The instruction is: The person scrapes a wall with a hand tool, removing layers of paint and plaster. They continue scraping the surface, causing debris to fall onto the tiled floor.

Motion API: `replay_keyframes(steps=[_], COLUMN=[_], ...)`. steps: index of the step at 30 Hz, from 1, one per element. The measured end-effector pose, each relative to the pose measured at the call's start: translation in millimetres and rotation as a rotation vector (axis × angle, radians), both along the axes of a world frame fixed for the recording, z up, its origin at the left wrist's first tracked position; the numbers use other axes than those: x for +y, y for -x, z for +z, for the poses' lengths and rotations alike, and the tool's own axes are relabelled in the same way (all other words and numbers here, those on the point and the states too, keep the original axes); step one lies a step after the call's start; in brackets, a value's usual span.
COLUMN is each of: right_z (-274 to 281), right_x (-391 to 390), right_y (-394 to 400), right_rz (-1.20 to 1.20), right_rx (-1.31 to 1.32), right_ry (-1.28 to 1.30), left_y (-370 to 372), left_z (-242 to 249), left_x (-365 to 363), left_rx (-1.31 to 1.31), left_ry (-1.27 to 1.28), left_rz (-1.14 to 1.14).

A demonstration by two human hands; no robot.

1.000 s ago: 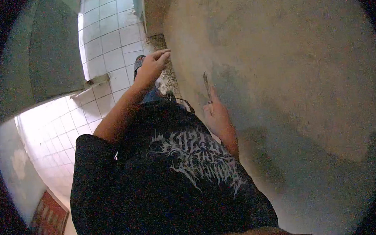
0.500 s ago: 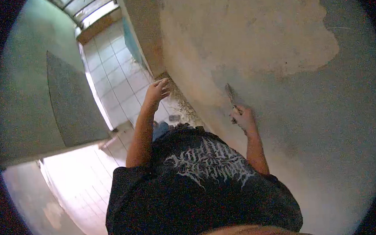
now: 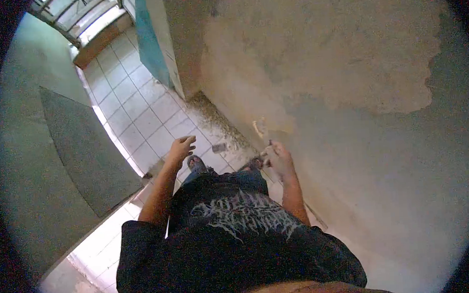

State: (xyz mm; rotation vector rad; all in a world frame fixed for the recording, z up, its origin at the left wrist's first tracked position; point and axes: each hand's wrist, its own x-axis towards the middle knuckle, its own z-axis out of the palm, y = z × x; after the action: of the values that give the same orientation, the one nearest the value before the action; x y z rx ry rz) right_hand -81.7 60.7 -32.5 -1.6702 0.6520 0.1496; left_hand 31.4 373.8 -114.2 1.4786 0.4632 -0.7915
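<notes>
With the right hand (image 3: 278,159), gripping a scraper (image 3: 259,127) by its mostly hidden handle, pale blade angled toward the far side in front of the plastered wall (image 3: 346,61) on the right. Too blurred at the blade, and too close in tone to the plaster, to tell whether touching or just clear of it. With the left hand (image 3: 182,148), held out over the white tiled floor (image 3: 137,106), well apart from the wall, fingers spread slightly and loosely bent; partly turned away, with the palm hard to make out. Below, between the hands, lying near the foot of the wall: a small grey block (image 3: 219,147), too indistinct to name further, beside a strip of crumbly debris (image 3: 214,118). In sandals, showing the left foot (image 3: 194,162) past the jeans, and only part of the right foot (image 3: 254,164), close by the right hand. Across the near side, covering much of the floor, a black T-shirt (image 3: 230,258) with jagged white lettering, illegible. On the wall, patchy: tan above, greyer toward the near right. To the left, a greenish wall (image 3: 38,151) with a darker grey panel (image 3: 86,149); at the far left, a barred metal frame (image 3: 76,17), cut off by the dark lens edge. Beside the right forearm, a thin pale strip (image 3: 316,216), partly covered and hard to identify.
</notes>
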Motion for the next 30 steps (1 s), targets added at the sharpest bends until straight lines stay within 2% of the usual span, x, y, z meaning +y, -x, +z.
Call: replay_keyframes(steps=[1, 5, 7, 8, 9, 11, 13, 15, 17, 19, 21, 23, 26, 27, 28, 30], right_z=[-1.0, -1.9, -35.6, -48.3, -32.9, 16.4, 8.9, -12.7, -38.2, -11.5, -9.8, -22.1, 31.3, 20.9, 7.9, 19.1], right_x=[10.4, 37.5, 26.3, 21.4, 22.6, 27.3, 10.8, -8.2, -26.8, -32.1, -41.3, -53.7, -61.0, -70.3, -80.1, -86.3], right_y=[5.3, 27.5, 39.2, 44.8, 43.2, 24.3, 19.9, 20.7, 21.0, 6.0, -0.1, 3.5, -13.3, -15.9, -19.4, -23.3], right_rz=[-0.016, 0.064, 0.079, 0.087, 0.085, 0.003, -0.007, -0.01, 0.099, 0.2, 0.305, 0.387, 0.582, 0.597, 0.608, 0.633], right_rx=[0.04, 0.136, 0.118, 0.088, 0.1, 0.272, 0.252, 0.231, 0.138, 0.176, 0.208, -0.076, -0.167, -0.164, -0.166, -0.15], right_ry=[-0.104, -0.112, -0.015, 0.075, 0.071, 0.023, -0.05, -0.124, 0.067, 0.077, 0.083, 0.107, 0.221, 0.207, 0.268, 0.324], left_y=[-2.4, -11.3, -12.8, -15.5, -16.2, -14.0, -11.0, -3.1, 9.3, 25.8, 42.1, 47.3, 54.7, 57.1, 57.8, 54.8], left_z=[-2.2, 27.2, 47.6, 48.0, 47.2, 68.9, 86.2, 92.6, 102.4, 107.2, 100.3, 89.9, 78.1, 75.1, 71.7, 78.7], left_x=[-6.4, -51.5, -76.1, -88.0, -101.1, -125.5, -151.0, -177.8, -203.7, -229.1, -254.7, -273.0, -298.8, -307.6, -315.4, -324.2], left_rx=[-0.051, -0.25, -0.34, -0.494, -0.649, -0.66, -0.675, -0.473, -0.448, -0.418, -0.682, -0.716, -0.771, -0.791, -0.78, -0.62], left_ry=[-0.018, -0.086, -0.022, -0.018, -0.014, 0.009, 0.025, 0.032, 0.0, -0.03, -0.091, -0.118, -0.164, -0.179, -0.191, -0.078], left_rz=[-0.085, -0.321, -0.373, -0.476, -0.582, -0.622, -0.653, -0.685, -0.638, -0.58, -0.308, -0.255, -0.141, -0.085, -0.078, 0.047])
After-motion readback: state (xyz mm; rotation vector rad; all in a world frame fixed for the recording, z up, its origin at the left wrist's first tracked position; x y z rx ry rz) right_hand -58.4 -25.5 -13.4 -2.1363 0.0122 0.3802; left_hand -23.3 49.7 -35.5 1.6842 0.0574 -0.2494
